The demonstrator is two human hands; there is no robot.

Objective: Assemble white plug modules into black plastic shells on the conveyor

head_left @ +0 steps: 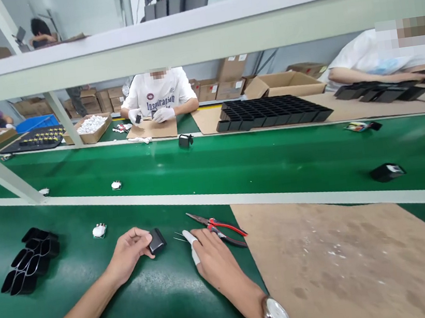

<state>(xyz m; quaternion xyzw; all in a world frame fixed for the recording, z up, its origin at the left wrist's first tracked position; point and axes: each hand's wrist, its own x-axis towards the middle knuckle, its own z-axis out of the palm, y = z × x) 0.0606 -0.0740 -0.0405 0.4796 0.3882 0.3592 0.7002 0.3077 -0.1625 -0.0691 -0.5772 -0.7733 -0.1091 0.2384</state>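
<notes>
My left hand (133,253) pinches a small black plastic case (156,241) between thumb and fingers, just above the green bench. To its right, my right hand (213,255) is closed on tweezers (179,237), whose two thin tips point left toward the case without touching it. White finger cots cover its thumb and forefinger, and a watch is on the wrist. Red-and-black pliers (222,229) lie beside the right hand's fingers. A small board with a white round part (99,230) rests left of my left hand. Farther left stands a cluster of hollow black cases (32,260).
A cardboard sheet (350,255) covers the bench at right. Beyond a pale rail (186,200) runs a green belt (236,163) carrying a black case (387,172) and small boards. Co-workers sit across it, near black trays (269,112). A shelf beam (197,46) crosses overhead.
</notes>
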